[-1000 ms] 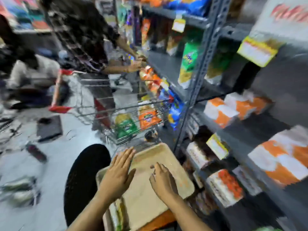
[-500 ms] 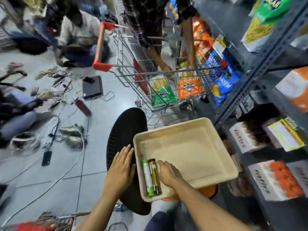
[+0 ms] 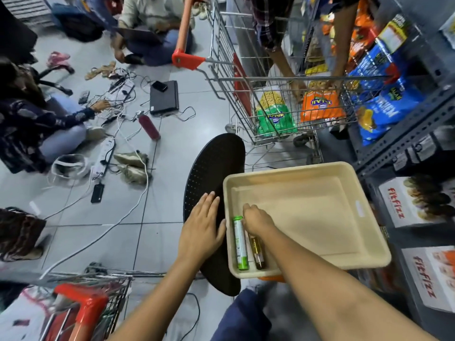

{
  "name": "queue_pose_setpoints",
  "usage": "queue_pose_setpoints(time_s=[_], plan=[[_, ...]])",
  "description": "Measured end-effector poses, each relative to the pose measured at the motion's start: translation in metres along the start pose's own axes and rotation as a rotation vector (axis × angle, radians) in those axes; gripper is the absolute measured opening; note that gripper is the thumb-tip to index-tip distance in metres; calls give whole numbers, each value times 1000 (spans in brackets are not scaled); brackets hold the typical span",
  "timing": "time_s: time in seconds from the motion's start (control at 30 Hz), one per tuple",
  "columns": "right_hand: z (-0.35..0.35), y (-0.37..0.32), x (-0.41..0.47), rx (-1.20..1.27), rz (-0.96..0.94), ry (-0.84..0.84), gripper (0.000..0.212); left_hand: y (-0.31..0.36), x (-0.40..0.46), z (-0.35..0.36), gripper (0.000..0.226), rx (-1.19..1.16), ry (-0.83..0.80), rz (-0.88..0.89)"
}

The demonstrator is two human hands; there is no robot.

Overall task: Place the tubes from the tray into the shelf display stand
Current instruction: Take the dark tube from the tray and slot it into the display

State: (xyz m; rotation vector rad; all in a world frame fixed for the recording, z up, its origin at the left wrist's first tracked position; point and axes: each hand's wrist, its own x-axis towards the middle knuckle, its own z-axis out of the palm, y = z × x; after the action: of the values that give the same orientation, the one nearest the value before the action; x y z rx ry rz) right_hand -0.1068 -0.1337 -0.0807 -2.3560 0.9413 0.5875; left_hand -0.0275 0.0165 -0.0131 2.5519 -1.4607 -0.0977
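Note:
A beige tray [image 3: 344,178] rests on a black round stool [image 3: 211,168] in front of me. Two tubes lie side by side along its left wall: a green-and-white tube [image 3: 240,244] and a brown tube [image 3: 257,253]. My right hand [image 3: 257,220] is inside the tray with its fingers curled over the top ends of the tubes, covering the brown tube's upper part; whether it grips either one is unclear. My left hand [image 3: 202,227] lies flat with fingers apart on the stool, just left of the tray's rim. The grey metal shelf [image 3: 403,134] stands to the right.
Boxed goods [image 3: 413,203] fill the lower shelf levels at right. A wire shopping cart [image 3: 270,99] with snack bags stands beyond the tray, another person's arms reaching into it. A second cart [image 3: 86,308] is at lower left. Cables, a laptop and seated people cover the floor at left.
The view has tilted down from the shelf to the tray and floor. My right hand has moved from the tray's middle to the tubes at its left wall; my left hand has slid onto the stool.

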Motion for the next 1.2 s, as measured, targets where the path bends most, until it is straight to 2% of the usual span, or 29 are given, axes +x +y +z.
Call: queue_pose_setpoints(time_s=[0.23, 0.4, 0.5, 0.73, 0.83, 0.93, 1.0, 1.07, 1.13, 1.2], plan=[[-16, -2, 9, -25, -21, -31, 26, -2, -3, 2, 61, 43, -25, 17], [-19, -16, 8, -27, -35, -39, 36, -2, 0, 3, 61, 49, -12, 19], [-23, -20, 5, -46, -31, -69, 35, -3, 0, 4, 61, 49, -19, 22], [-75, -2, -31, -53, -64, -130, 33, -5, -3, 6, 65, 31, -32, 4], [-118, 3, -64, -78, -115, -46, 28, -7, -5, 7, 67, 62, -35, 12], [-179, 3, -118, -146, -181, 96, 28, -7, -5, 4, 66, 73, -42, 38], [-221, 6, -163, -152, -197, 194, 22, -11, -9, 5, 68, 67, -48, 70], [-262, 13, -205, -159, -202, 301, 19, -15, -6, 9, 70, 37, -50, 190], [-305, 21, -255, -181, -203, 416, 24, -5, 12, 10, 60, 52, 15, 392], [-348, 29, -313, -209, -172, 494, 30, 32, 50, -4, 59, 63, 113, 523]])
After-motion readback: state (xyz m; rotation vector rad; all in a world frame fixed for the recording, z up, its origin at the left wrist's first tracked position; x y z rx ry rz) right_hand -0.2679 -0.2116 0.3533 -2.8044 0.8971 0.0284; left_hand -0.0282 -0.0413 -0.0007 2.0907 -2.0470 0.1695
